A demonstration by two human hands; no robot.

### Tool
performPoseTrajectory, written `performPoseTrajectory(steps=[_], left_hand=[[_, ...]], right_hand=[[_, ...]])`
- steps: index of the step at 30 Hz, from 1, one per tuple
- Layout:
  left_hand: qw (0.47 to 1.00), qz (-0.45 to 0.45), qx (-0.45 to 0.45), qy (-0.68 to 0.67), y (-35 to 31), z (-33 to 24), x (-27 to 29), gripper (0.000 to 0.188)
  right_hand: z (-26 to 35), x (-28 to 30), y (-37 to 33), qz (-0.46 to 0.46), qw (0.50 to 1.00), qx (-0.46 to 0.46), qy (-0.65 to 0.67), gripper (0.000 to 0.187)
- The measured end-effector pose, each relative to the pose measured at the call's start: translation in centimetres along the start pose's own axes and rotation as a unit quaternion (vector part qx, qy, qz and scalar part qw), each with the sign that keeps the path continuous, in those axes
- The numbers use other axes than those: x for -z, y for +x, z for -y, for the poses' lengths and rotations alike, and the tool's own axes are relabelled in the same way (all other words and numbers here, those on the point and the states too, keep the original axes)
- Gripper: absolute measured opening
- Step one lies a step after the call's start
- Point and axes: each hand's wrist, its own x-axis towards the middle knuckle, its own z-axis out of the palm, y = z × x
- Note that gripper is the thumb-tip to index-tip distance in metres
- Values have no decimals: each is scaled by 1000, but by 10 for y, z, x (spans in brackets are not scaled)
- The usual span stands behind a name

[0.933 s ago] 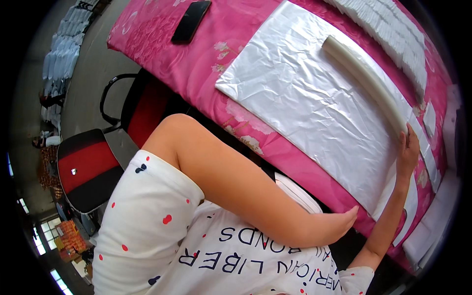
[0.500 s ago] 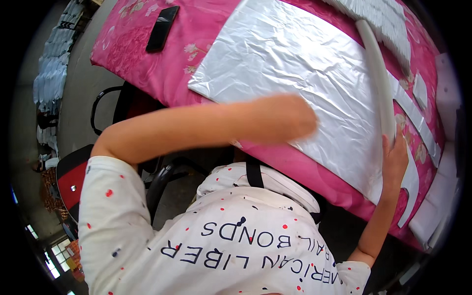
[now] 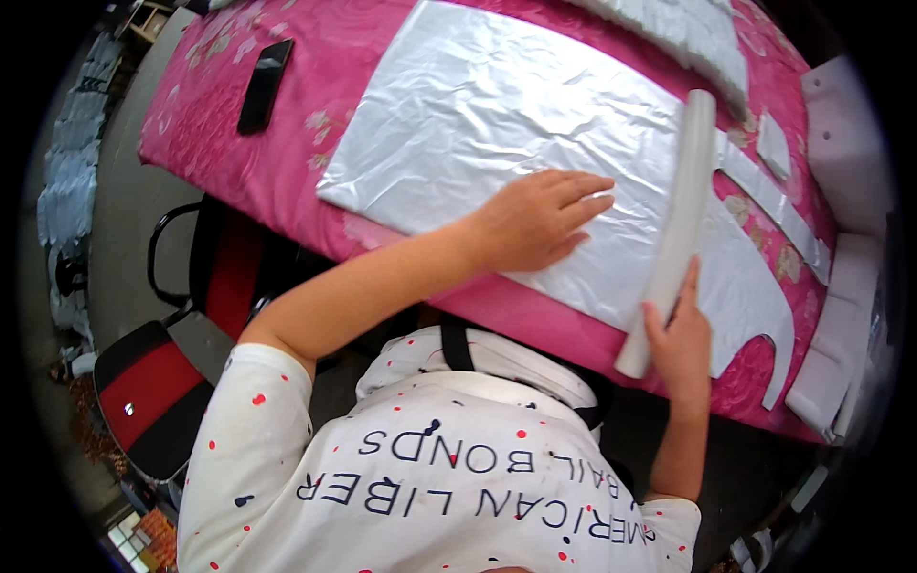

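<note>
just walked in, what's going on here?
A person is working at a table with a pink floral cloth, on which a crinkled silvery sheet is spread. The right grip is on a pale tube, near the end closest to the person; the tube extends across the sheet's right part. The left grip is open over the sheet, fingers spread; can't tell if it's touching. A dark phone lies left of the sheet.

The left hand (image 3: 535, 222) is over the silvery sheet (image 3: 454, 110), the right hand (image 3: 681, 346) touching a pale tube (image 3: 683, 196).
</note>
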Motion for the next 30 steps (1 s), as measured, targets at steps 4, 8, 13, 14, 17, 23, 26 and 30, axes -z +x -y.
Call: performPoseTrajectory(steps=[4, 8, 13, 14, 17, 23, 26, 30], left_hand=[[998, 30, 4, -57, 23, -22, -32, 68], [997, 70, 37, -12, 26, -32, -51, 72], [990, 118, 65, 38, 42, -49, -48, 72], [991, 113, 67, 30, 46, -53, -52, 72], [991, 107, 78, 17, 56, -62, -59, 70], [982, 159, 93, 33, 73, -82, -72, 57], [982, 164, 84, 34, 76, -86, -75, 52], [979, 183, 77, 49, 69, -92, -71, 49]], right_hand=[[17, -12, -8, 13, 998, 42, 42, 86], [13, -1, -1, 6, 989, 126, 72, 67], [-49, -3, 20, -144, 967, 210, -5, 52], [-59, -2, 23, -161, 964, 208, -32, 53], [-99, 14, 28, -147, 971, 172, -72, 57], [-212, 51, 6, -243, 965, 9, -93, 45], [-272, 56, -20, -282, 947, -92, -122, 38], [-290, 55, -38, -303, 928, -150, -159, 35]])
